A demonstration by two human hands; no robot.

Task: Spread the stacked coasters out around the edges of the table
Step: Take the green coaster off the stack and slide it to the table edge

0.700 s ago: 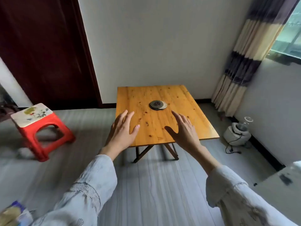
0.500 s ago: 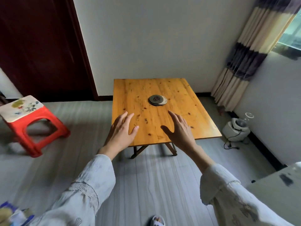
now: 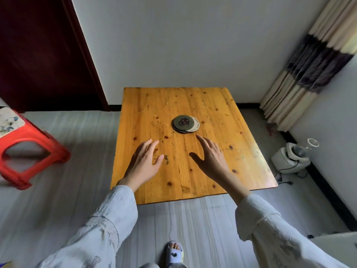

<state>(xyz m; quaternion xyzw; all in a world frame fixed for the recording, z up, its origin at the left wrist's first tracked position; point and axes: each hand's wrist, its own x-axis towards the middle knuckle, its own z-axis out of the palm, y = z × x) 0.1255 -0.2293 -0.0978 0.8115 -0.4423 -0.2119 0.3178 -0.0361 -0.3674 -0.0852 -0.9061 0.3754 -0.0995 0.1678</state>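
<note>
orange table (image 3: 193,171), red stool (image 3: 29,136)

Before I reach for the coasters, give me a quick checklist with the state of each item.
1. Coaster stack in sight, near the table's middle: ok.
2. Stack squared up: not ok, the lower coasters are fanned out to the right.
3. Left hand open and empty: ok.
4. Right hand open and empty, closest to the stack: ok.
5. Table edges free for coasters: ok.
6. Number of coasters in the stack: cannot tell.

coasters (image 3: 185,124) stacked mid-table (image 3: 195,178) | left hand (image 3: 144,163), right hand (image 3: 211,160) empty, fingers spread
</note>
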